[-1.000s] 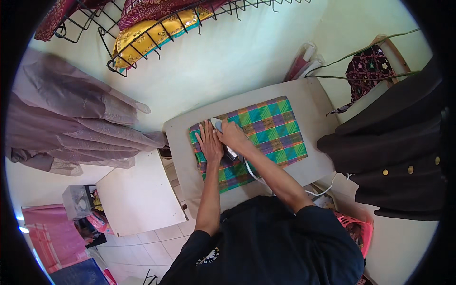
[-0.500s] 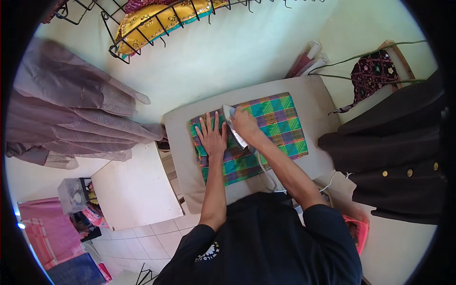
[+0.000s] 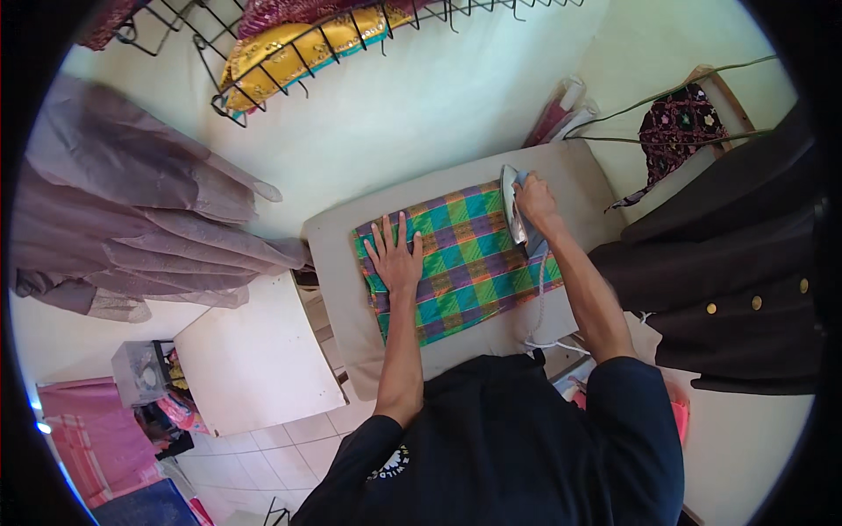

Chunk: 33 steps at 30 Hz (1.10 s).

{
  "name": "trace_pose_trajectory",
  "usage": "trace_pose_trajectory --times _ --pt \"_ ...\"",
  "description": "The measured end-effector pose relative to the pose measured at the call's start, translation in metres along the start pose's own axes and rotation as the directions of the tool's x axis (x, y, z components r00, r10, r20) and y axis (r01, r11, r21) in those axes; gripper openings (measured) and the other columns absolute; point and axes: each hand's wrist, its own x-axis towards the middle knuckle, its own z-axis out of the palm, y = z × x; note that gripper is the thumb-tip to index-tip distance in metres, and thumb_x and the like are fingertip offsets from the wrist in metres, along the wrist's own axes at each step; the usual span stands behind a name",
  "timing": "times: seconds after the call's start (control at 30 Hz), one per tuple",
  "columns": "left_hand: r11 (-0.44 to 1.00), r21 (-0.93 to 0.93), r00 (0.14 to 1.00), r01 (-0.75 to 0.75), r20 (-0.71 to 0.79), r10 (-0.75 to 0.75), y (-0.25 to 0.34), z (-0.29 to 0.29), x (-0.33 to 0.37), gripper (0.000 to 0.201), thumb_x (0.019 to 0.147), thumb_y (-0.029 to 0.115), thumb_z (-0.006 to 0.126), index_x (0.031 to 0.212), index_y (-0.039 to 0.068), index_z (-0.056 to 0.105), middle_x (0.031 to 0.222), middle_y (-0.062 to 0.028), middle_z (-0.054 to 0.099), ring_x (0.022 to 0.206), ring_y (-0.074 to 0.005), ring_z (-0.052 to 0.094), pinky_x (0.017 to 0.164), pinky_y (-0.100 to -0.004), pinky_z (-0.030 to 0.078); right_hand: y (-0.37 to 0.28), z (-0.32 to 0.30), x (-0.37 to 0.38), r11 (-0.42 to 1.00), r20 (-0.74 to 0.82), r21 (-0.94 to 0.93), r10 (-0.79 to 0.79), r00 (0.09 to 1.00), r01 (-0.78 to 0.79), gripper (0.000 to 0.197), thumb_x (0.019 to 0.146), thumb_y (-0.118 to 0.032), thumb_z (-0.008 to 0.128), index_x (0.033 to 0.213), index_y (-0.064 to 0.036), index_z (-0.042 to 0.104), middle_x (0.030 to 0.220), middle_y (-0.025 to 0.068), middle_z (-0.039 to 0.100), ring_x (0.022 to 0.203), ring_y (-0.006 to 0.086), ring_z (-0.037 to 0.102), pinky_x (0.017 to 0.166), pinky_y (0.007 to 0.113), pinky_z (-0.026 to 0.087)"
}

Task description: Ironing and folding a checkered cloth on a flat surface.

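A folded plaid cloth in green, purple and orange lies flat on a padded beige ironing surface. My left hand presses flat on the cloth's left part, fingers spread. Wrapped round the handle of a clothes iron, my right hand holds it at the cloth's right end. The iron's tip points away from me, and its metal side faces left. From its rear a pale cord hangs toward my body. The iron covers part of the cloth's right edge.
Greyish-mauve garments hang at the left, above a white tabletop. Dark garments with gold buttons hang close on the right. A black wire rack with folded fabrics juts from the wall. Rolled items stand behind the ironing surface.
The iron, in my right hand, has slid rightward across the cloth from beside my left hand to the right end. My left hand stays in place on the cloth.
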Motion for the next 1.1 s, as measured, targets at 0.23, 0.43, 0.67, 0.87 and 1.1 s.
trace_pose_trajectory --times 0.23,0.43,0.67,0.87,1.1 --pt "0.973 -0.227 0.992 0.032 0.126 -0.003 -0.023 -0.039 -0.004 0.057 0.094 0.033 0.062 0.146 0.015 0.046 0.159 -0.0173 0.028 0.149 -0.0370 0.021 0.121 -0.0563 0.010 0.031 -0.007 0.003 0.972 0.151 -0.112 -0.190 0.970 0.208 0.048 0.087 -0.039 0.070 0.117 -0.0041 0.059 0.109 0.0238 0.068 0.102 0.0427 0.065 0.089 0.053 0.050" --pt "0.951 -0.213 0.970 0.224 -0.042 -0.237 -0.054 -0.042 -0.037 0.054 0.095 0.031 0.061 0.143 0.010 0.048 0.151 -0.0194 0.039 0.144 -0.0410 0.028 0.120 -0.0564 0.015 -0.016 -0.016 -0.022 0.891 0.034 -0.049 -0.449 0.893 0.450 0.039 0.080 -0.040 0.076 0.103 -0.0100 0.069 0.091 0.0203 0.071 0.089 0.0404 0.068 0.079 0.050 0.052" --pt "0.971 -0.110 0.977 0.214 0.010 -0.215 -0.053 -0.027 -0.043 0.053 0.101 0.033 0.045 0.147 0.006 0.040 0.154 -0.0206 0.037 0.143 -0.0413 0.030 0.118 -0.0550 0.020 -0.138 0.042 -0.045 0.696 0.292 -0.004 -0.686 0.666 0.718 0.046 0.078 -0.044 0.071 0.109 -0.0100 0.067 0.090 0.0214 0.071 0.086 0.0398 0.068 0.078 0.051 0.054" --pt "0.966 -0.150 0.978 0.209 0.001 -0.211 -0.058 -0.010 -0.047 0.056 0.103 0.030 0.041 0.149 -0.002 0.034 0.156 -0.0189 0.033 0.146 -0.0393 0.025 0.120 -0.0526 0.018 -0.192 0.098 -0.060 0.583 0.293 -0.028 -0.772 0.565 0.812 0.048 0.082 -0.047 0.068 0.111 -0.0082 0.065 0.084 0.0229 0.069 0.081 0.0399 0.069 0.074 0.052 0.055" --pt "0.973 -0.049 0.974 0.225 -0.009 -0.226 -0.052 -0.013 -0.044 0.055 0.102 0.027 0.040 0.148 -0.003 0.035 0.156 -0.0179 0.035 0.145 -0.0371 0.029 0.120 -0.0494 0.019 -0.211 0.100 -0.051 0.696 0.272 -0.005 -0.690 0.671 0.718 0.046 0.086 -0.046 0.066 0.108 -0.0057 0.063 0.089 0.0234 0.069 0.083 0.0414 0.069 0.075 0.051 0.056"
